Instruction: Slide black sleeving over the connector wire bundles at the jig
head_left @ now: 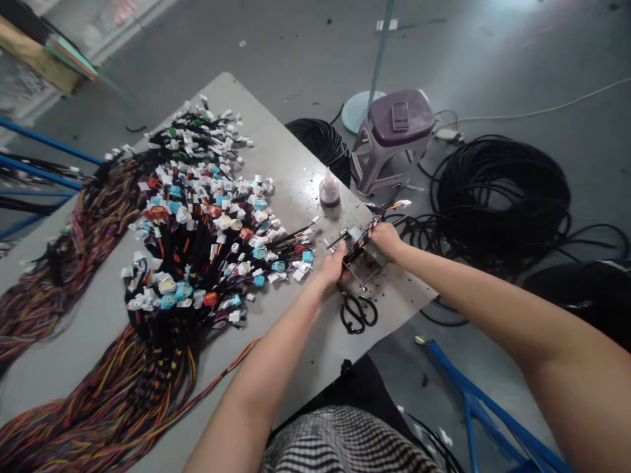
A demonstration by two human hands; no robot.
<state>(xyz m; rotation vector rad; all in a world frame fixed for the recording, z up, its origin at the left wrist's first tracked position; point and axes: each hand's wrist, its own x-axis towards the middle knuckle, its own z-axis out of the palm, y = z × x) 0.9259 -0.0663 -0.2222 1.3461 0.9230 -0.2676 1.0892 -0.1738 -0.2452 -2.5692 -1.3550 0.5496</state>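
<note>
Near the right corner of the table, my left hand (333, 266) is closed with the thumb up on a wire harness (367, 231) of black, orange and white wires. My right hand (386, 240) is closed round the same harness a little farther right, and a white connector (403, 204) sticks out beyond it. Beneath both hands is a small metal fixture (367, 268) with thin rods, partly hidden by the wires. Black-handled scissors (358, 313) lie just in front of it, their blades out of sight under my left hand.
Large bundles of harnesses (211, 249) with white, blue and red connectors cover the table's (286, 335) left side. Behind my hands stands a squeeze bottle (329, 192). Off the table are a purple-topped stool (401, 118), coils of black tubing (503, 197) and a blue metal frame (473, 394).
</note>
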